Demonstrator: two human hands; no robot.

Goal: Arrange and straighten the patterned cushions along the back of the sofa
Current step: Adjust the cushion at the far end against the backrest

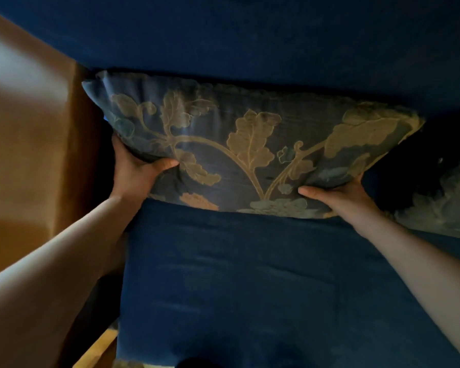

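A blue cushion with a gold leaf pattern (pixel 239 144) leans against the back of the dark blue sofa (pixel 250 35), its lower edge on the seat (pixel 223 274). My left hand (pixel 136 168) grips its lower left corner, thumb on the front face. My right hand (pixel 340 197) holds its lower right edge, thumb on the front. A second patterned cushion (pixel 446 205) lies to the right, partly cut off by the frame edge and in shadow.
An orange-brown curtain or drape (pixel 29 144) hangs at the left, right beside the sofa's end. A strip of wooden floor (pixel 101 349) shows at the bottom left. The room is dim.
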